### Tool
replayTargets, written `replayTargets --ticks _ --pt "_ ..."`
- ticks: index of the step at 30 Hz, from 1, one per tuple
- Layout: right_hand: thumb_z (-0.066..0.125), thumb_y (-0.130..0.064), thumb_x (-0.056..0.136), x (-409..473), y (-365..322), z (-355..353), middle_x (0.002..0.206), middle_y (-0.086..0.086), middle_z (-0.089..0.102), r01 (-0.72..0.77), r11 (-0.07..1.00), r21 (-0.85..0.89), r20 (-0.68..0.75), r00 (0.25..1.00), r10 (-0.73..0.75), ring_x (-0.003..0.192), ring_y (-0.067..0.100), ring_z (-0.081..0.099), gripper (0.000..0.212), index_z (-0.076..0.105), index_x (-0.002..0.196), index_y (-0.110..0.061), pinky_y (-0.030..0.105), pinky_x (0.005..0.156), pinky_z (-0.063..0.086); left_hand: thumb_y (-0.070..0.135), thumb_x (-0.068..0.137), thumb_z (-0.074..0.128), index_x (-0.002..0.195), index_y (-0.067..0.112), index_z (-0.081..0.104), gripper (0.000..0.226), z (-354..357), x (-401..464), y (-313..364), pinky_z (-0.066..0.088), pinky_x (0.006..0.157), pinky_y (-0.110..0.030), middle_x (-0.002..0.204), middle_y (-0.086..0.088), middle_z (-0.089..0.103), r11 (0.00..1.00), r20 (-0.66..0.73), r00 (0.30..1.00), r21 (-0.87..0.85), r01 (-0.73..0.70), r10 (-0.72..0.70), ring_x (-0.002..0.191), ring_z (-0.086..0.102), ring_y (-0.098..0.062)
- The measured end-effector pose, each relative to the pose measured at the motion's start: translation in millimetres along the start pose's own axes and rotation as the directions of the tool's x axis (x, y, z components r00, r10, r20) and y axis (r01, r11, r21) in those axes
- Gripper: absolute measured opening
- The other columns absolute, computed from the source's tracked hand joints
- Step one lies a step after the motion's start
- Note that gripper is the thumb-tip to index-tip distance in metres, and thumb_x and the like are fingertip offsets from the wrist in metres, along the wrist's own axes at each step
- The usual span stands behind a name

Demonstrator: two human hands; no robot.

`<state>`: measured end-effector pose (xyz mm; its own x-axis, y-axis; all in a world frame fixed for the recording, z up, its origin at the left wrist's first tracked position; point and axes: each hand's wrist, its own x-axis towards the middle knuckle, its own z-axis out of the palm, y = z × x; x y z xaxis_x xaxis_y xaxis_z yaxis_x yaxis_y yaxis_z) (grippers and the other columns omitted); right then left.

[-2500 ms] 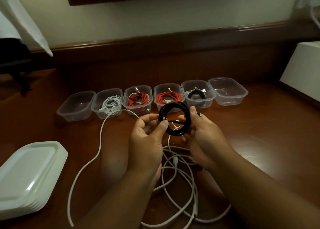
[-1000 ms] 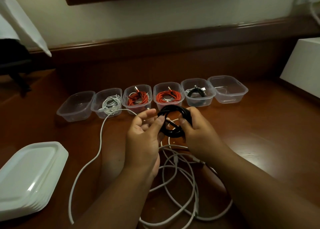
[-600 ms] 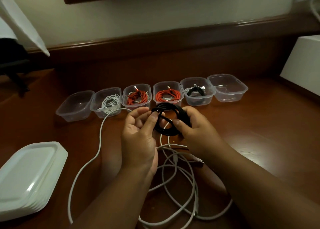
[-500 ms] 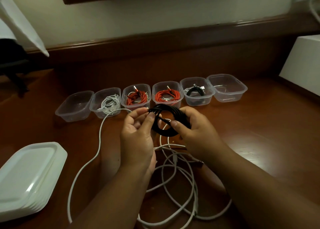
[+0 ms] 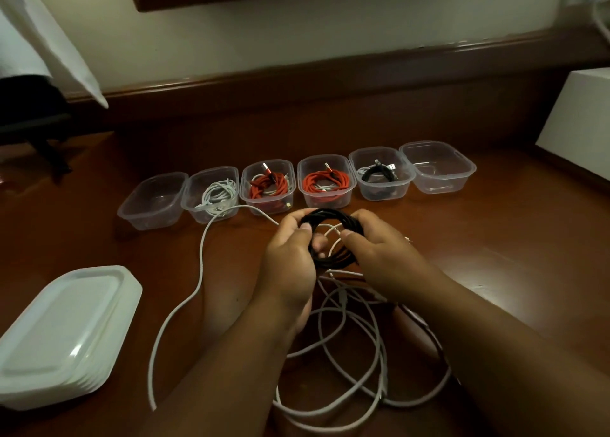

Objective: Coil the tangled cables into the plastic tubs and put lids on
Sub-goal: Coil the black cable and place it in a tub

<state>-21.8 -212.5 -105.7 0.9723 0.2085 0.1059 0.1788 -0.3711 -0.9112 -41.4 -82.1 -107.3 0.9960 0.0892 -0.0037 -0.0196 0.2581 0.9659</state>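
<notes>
Black cable [image 5: 333,238] coiled into a ring, centre of the frame, pinched on one side by left hand [image 5: 290,261] and on the other by right hand [image 5: 379,258], both clamped on its loops. Best kept tight and flat, loose end tucked in, then lowered into the empty tub [image 5: 440,169] at upper right. Worth lifting clear of the white cables [image 5: 346,354] tangled below, lest one snag.

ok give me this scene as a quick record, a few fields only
in hand: black cable coil, held by left hand and right hand
tubs in row: six, no lids on
empty tubs: far left tub, far right tub
loose: white cable tangle on table
lids: white stack, near left
</notes>
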Motion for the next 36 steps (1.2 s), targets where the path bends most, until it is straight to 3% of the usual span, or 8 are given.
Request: replayTargets --ticks 5,8,12,15,23,30,33,36 --pt "0.046 -0.024 0.099 -11.5 -14.1 -5.2 0.078 -0.004 0.059 -0.010 0.994 -0.106 -0.050 0.999 0.005 0.069 0.009 0.055 0.019 0.052 0.081 -0.025 0.028 0.059 0.040 0.007 0.101 0.048 0.120 0.026 0.056 0.028 -3.0 -13.2 9.3 0.057 0.091 -0.042 0.111 0.000 0.067 0.922 0.158 0.987 0.376 -0.093 0.035 0.104 0.066 -0.017" --pt "0.044 -0.035 0.103 -26.5 -25.2 -7.1 0.078 -0.007 0.059 0.028 0.961 -0.277 -0.041 0.998 -0.041 0.068 0.004 0.054 0.024 0.048 0.080 -0.030 0.023 0.055 0.034 0.010 0.102 0.045 0.118 0.034 0.055 0.031 -8.4 -23.5 18.5 0.052 0.098 -0.046 0.107 0.006 0.064 0.853 0.175 0.984 0.510 -0.114 0.027 0.104 0.063 -0.014" --pt "0.040 -0.034 0.105 -49.1 -46.4 -13.7 0.082 -0.006 0.056 -0.006 0.963 -0.269 -0.019 1.000 0.001 0.071 0.006 0.053 0.023 0.046 0.083 -0.032 0.023 0.057 0.035 0.015 0.097 0.057 0.108 0.028 0.057 0.017 -13.4 -41.0 37.7 0.046 0.071 -0.011 0.102 0.006 0.063 0.653 0.180 0.969 0.716 -0.245 0.167 0.088 0.059 0.000" --pt "0.041 -0.030 0.105 -66.3 -63.9 -17.3 0.092 0.002 0.060 -0.082 0.986 -0.144 -0.007 0.997 0.082 0.081 0.015 0.057 0.015 0.053 0.099 -0.023 0.027 0.066 0.044 0.033 0.093 0.065 0.081 0.022 0.061 0.017 -16.1 -62.3 53.5 0.032 0.050 -0.015 0.069 0.009 0.058 0.442 0.100 0.947 0.866 -0.234 0.305 0.061 0.053 -0.001" --pt "0.044 -0.033 0.104 -123.7 -108.1 -28.0 0.065 0.002 0.046 -0.373 0.903 0.212 0.060 0.928 0.369 0.051 0.012 0.038 0.027 0.057 0.105 -0.010 0.024 0.050 0.032 0.043 0.099 0.046 0.067 0.024 0.049 0.037 -27.4 -130.7 76.1 0.033 0.048 -0.029 0.062 0.009 0.044 -0.005 0.411 0.724 0.871 -0.491 0.554 0.055 0.044 -0.010" --pt "0.047 -0.024 0.103 -160.5 -126.8 -37.7 0.064 0.001 0.042 -0.386 0.826 0.411 0.137 0.922 0.363 0.048 0.008 0.033 0.021 0.061 0.098 -0.009 0.020 0.048 0.028 0.039 0.098 0.044 0.074 0.017 0.060 0.036 -43.3 -165.9 97.6 0.031 0.045 -0.024 0.066 0.004 0.053 -0.340 0.657 0.442 0.722 -0.603 0.610 0.050 0.047 -0.013" --pt "0.054 -0.022 0.098 -161.8 -130.4 -36.6 0.061 0.001 0.044 -0.364 0.841 0.400 0.162 0.931 0.326 0.049 0.009 0.035 0.015 0.059 0.098 -0.008 0.022 0.051 0.029 0.038 0.098 0.045 0.074 0.019 0.060 0.034 -49.2 -165.3 99.9 0.028 0.048 -0.023 0.066 0.005 0.054 -0.293 0.629 0.480 0.744 -0.601 0.612 0.052 0.048 -0.013" --pt "0.057 -0.029 0.097 -151.8 -128.3 -32.8 0.068 0.002 0.050 -0.320 0.904 0.283 0.117 0.947 0.299 0.054 0.010 0.042 0.019 0.060 0.102 -0.010 0.024 0.053 0.034 0.038 0.098 0.047 0.076 0.021 0.063 0.032 -51.5 -155.1 96.1 0.029 0.051 -0.025 0.067 0.006 0.054 -0.016 0.494 0.675 0.813 -0.582 0.549 0.058 0.049 -0.010"
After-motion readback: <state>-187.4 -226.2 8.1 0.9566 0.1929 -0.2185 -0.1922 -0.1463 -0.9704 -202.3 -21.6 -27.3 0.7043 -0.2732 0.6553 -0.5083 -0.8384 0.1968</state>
